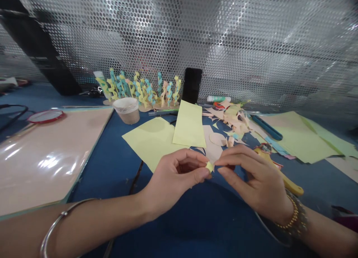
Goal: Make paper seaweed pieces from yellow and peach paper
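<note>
My left hand [179, 176] pinches a small yellow paper piece [209, 166] between thumb and fingers, above the blue table [195, 220]. Just to its right, my right hand [254, 176] has its thumb and fingertips apart beside the piece; the index fingertip is at or very near its edge. Behind the hands lie a yellow-green sheet [153, 138] and a narrower yellow-green strip [190, 125], which overlaps it. Pink paper with cut curves [214, 142] lies right of the strip.
Curled paper decorations [145, 90] stand at the back, near a paper cup [127, 110] and a black phone [192, 84]. Paper scraps [235, 118], a blue cutter [267, 127] and a yellow-handled tool [291, 183] lie right. A plastic-covered board [50, 153] is left.
</note>
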`<state>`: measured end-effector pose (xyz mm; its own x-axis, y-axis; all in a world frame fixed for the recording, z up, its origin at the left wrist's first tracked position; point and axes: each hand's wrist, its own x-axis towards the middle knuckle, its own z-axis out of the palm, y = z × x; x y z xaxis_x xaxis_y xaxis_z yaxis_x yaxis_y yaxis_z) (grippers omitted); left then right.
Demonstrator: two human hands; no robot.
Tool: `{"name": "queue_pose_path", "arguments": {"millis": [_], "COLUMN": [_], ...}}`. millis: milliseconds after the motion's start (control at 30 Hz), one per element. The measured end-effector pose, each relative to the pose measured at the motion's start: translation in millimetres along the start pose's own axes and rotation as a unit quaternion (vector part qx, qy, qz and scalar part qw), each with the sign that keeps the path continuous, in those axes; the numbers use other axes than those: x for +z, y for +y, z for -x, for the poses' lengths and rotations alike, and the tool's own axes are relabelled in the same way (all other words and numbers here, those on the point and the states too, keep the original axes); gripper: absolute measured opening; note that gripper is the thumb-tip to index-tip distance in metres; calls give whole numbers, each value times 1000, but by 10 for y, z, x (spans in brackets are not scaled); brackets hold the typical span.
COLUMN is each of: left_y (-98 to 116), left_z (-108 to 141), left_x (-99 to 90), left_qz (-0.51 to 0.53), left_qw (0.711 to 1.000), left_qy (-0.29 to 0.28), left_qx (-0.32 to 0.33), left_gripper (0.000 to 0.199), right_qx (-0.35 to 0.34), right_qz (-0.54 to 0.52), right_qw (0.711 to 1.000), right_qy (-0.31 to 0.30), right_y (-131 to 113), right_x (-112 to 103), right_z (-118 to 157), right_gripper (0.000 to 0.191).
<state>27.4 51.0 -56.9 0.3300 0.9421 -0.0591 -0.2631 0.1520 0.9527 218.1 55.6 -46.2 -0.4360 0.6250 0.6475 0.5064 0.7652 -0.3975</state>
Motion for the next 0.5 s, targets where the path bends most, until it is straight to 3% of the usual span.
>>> {"name": "queue_pose_path", "arguments": {"millis": [267,500], "left_y": [-1,22], "left_z": [18,41], "left_x": [5,-9], "left_qz": [-6,-139], "left_qw": [1000,987], "left_qy": [-10,33], "left_qx": [12,75], "left_gripper": [14,3], "right_qx": [-9,17], "right_qz": [-6,-43], "right_qw": [1000,999], "right_qy": [-7,-21], "right_y": [15,-23], "right_x": [7,8], "right_z": [-11,3], "right_gripper": [7,8]}}
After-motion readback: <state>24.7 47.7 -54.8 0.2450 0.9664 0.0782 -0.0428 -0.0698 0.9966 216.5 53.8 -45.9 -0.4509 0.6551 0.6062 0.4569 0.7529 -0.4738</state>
